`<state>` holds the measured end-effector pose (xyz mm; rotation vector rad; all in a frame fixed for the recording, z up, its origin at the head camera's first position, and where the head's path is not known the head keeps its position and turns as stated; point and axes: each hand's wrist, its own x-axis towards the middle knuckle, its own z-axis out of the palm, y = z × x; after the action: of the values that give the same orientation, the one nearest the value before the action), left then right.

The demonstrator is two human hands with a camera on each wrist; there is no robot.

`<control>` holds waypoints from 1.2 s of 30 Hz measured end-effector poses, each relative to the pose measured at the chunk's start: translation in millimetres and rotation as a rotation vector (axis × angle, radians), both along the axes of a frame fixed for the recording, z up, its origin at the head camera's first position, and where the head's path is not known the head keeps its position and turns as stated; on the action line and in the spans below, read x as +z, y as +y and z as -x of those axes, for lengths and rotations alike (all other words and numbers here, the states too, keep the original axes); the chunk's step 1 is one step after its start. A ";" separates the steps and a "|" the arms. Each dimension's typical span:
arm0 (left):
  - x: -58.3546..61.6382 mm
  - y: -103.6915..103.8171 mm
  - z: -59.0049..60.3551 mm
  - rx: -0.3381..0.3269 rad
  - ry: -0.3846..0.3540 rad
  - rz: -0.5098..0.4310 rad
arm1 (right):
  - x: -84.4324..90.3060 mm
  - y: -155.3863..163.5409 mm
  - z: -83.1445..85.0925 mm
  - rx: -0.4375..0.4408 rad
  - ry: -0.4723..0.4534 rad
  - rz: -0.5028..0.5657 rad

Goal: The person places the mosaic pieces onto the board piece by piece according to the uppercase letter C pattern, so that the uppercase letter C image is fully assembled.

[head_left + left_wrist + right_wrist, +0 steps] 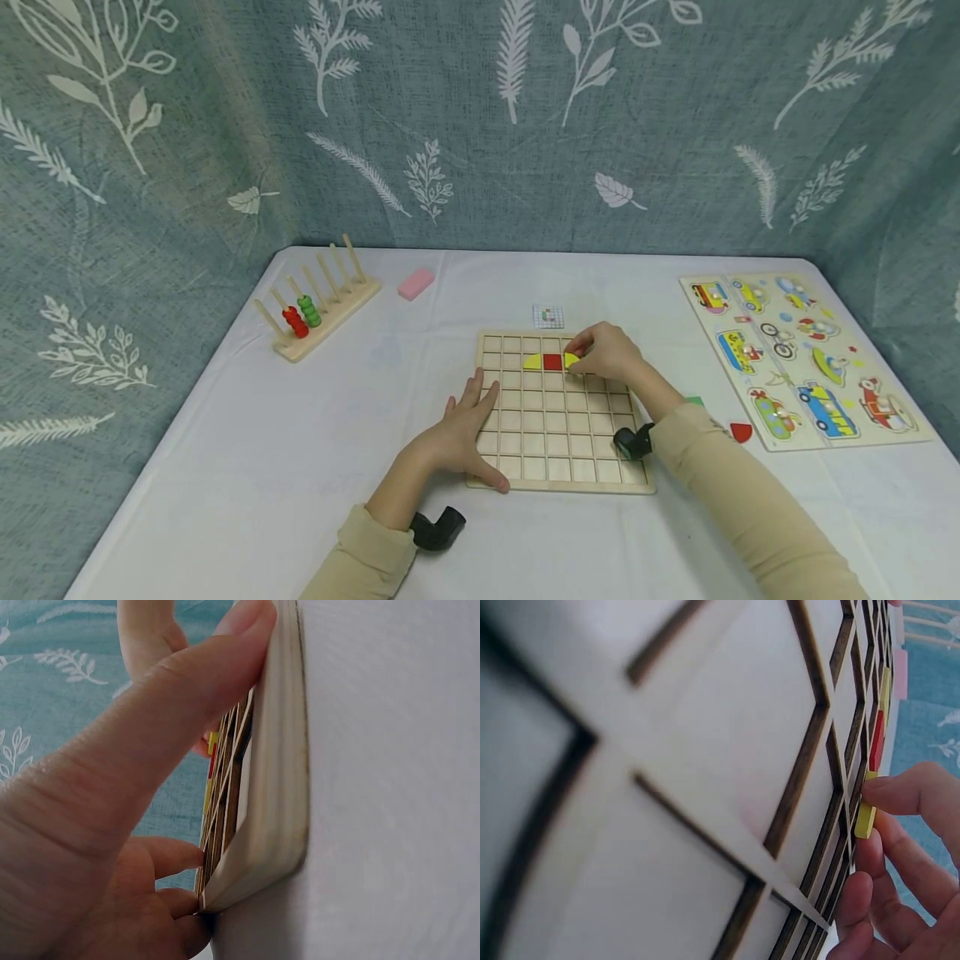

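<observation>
A wooden grid board (558,485) lies flat on the white cloth, divided into square cells. In its upper rows a yellow curved piece (532,362) sits beside a red square piece (552,362). My right hand (609,354) pinches a second yellow piece (866,814) between thumb and fingers, at the red square's right side. My left hand (456,433) lies spread over the board's left edge, its thumb (251,619) on the near rim and its fingertips along the left side.
A small printed grid card (548,317) lies beyond the board. Back left stand a peg rack (330,325) with red and green beads and a pink block (416,284). At right are a vehicle puzzle board (806,358), a red piece (741,432) and a partly hidden green piece (695,401).
</observation>
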<state>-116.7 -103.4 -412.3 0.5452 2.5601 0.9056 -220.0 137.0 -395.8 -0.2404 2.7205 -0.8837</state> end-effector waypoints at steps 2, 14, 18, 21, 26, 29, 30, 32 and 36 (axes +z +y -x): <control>-0.4 0.2 0.0 0.002 0.001 0.004 | 0.4 0.2 -0.4 0.004 0.001 0.005; -1.5 0.3 0.5 0.005 0.003 0.010 | -0.3 -0.6 0.5 -0.003 -0.008 0.033; -1.1 0.3 0.3 0.002 0.005 0.006 | -0.5 0.8 0.9 0.000 -0.013 0.038; -1.0 0.4 0.1 0.004 0.003 0.004 | -0.3 2.0 0.6 0.004 -0.021 0.051; -1.8 1.1 0.4 0.008 -0.001 0.011 | 1.2 5.1 -2.0 0.002 -0.026 0.091; -2.2 1.0 0.5 0.010 -0.003 0.011 | 2.8 9.4 -3.7 0.022 -0.017 0.123; -2.3 0.9 0.7 0.011 -0.004 0.010 | 3.4 11.3 -4.0 0.029 -0.016 0.135; -2.3 0.9 0.9 0.010 -0.004 0.007 | 4.3 15.1 -4.1 0.039 -0.012 0.146; -1.0 1.1 0.8 0.010 -0.003 0.001 | 5.0 22.0 -3.6 0.044 -0.012 0.158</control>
<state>-117.5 -102.3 -413.3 0.5311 2.5622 0.9079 -216.4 159.0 -390.8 -0.3245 2.6258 -1.0848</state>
